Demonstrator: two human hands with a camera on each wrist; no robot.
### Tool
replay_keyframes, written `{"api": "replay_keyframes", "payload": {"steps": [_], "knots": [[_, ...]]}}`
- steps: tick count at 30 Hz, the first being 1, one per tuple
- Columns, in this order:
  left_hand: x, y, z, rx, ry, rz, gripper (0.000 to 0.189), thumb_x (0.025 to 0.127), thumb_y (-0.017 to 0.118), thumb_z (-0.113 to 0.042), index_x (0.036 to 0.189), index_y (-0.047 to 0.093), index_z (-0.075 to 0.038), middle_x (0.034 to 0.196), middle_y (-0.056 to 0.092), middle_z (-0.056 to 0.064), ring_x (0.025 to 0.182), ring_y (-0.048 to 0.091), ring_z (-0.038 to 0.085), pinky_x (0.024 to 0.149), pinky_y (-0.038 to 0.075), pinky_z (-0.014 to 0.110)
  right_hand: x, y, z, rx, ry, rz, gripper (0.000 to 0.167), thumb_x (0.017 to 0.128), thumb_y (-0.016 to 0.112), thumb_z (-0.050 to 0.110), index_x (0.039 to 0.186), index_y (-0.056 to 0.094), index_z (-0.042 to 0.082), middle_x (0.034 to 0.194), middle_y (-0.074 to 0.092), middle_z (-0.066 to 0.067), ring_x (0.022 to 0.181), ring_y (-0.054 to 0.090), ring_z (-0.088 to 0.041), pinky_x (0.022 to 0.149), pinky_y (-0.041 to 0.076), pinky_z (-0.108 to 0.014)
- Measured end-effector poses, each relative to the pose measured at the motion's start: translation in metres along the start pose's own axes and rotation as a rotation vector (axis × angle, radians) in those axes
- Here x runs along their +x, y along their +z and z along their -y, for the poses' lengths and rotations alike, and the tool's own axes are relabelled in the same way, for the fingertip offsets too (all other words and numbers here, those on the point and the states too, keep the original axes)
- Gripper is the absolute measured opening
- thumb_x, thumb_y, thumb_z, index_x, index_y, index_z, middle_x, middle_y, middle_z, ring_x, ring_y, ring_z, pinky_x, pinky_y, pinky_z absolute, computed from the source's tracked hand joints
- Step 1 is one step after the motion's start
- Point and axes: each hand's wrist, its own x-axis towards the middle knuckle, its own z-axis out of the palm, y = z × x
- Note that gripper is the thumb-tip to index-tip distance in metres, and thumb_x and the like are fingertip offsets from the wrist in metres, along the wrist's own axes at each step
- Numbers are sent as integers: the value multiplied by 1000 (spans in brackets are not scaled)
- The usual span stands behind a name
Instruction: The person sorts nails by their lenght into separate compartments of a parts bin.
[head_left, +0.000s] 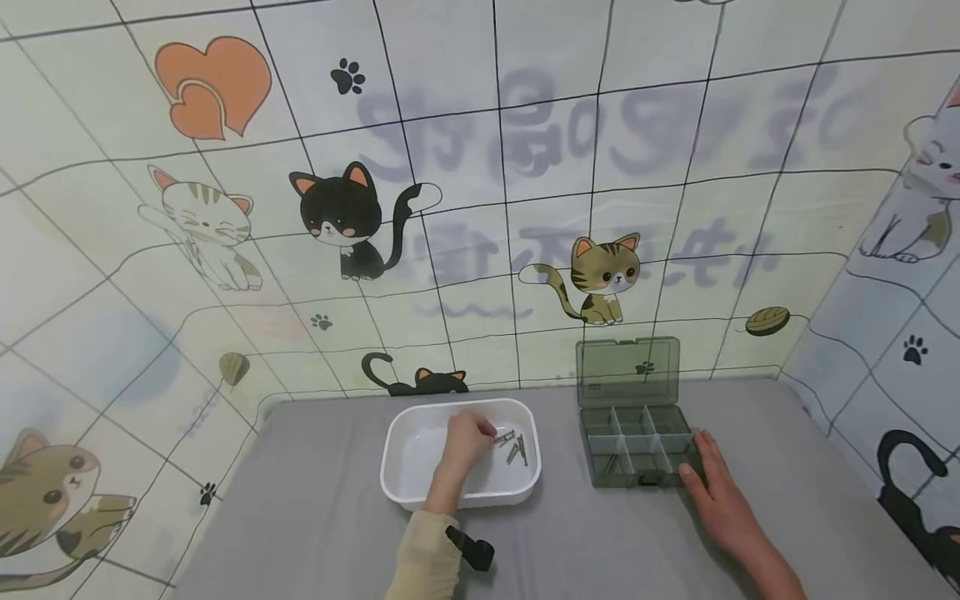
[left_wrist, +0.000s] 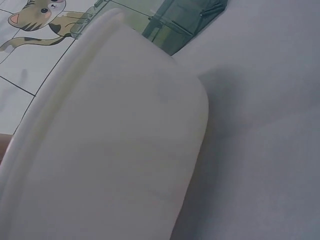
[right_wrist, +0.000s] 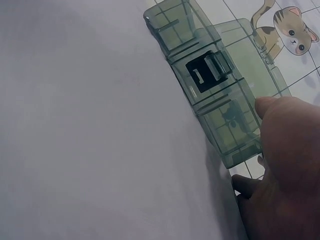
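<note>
My left hand (head_left: 467, 439) reaches into a white plastic basin (head_left: 405, 492), its fingers curled down beside several small screws (head_left: 513, 452). The fingertips are right at one end of a screw; I cannot tell whether they pinch it. On the right stands a translucent green compartment box (head_left: 622, 482) with its lid (head_left: 628, 375) raised. A few thin screws (head_left: 611, 464) lie in its front left compartment. My right hand (head_left: 720, 496) rests against the box's front right corner, fingers extended along the side and thumb at the rim. In the left wrist view, the basin's outer wall (left_wrist: 115, 125) hides the left hand's fingers.
Grey cloth (head_left: 555, 533) covers the table under the basin and box. Behind and on both sides hangs a pale grid curtain (head_left: 465, 333) with cartoon cats, close to the box's raised lid. A black strap (head_left: 471, 550) sits on my left sleeve (head_left: 427, 554).
</note>
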Motion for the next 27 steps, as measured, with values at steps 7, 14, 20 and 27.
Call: {"api": "replay_keyframes", "payload": {"steps": [7, 14, 20, 27], "knots": [[4, 2, 1, 18, -2, -8, 14, 77, 78, 9, 80, 77, -5, 74, 66, 2, 78, 59, 20, 74, 54, 36, 0, 1, -1, 5, -12, -9, 71, 113, 37, 32, 160, 0, -8, 163, -5, -37, 146, 0, -60, 103, 15, -80], [5, 1, 4, -5, 32, -27, 18, 73, 78, 13, 77, 75, -4, 69, 65, 1, 70, 58, 16, 66, 52, 31, -1, 3, -2, 5, -42, -42, 69, 113, 38, 29, 160, 2, -7, 163, -3, -37, 146, 1, -60, 103, 15, -81], [7, 2, 8, -60, 22, -15, 21, 68, 77, 17, 77, 74, -2, 67, 66, 2, 63, 58, 14, 60, 51, 26, -2, 3, -2, 7, -48, -50, 69, 112, 38, 28, 159, 4, -9, 162, -1, -38, 146, 3, -61, 102, 16, -81], [7, 3, 5, -26, -9, -7, 21, 68, 76, 18, 76, 72, -1, 68, 63, 2, 70, 56, 18, 62, 50, 29, -2, 3, 0, -1, -36, -42, 69, 112, 38, 29, 159, 4, -8, 162, -2, -38, 146, 3, -60, 103, 15, -80]]}}
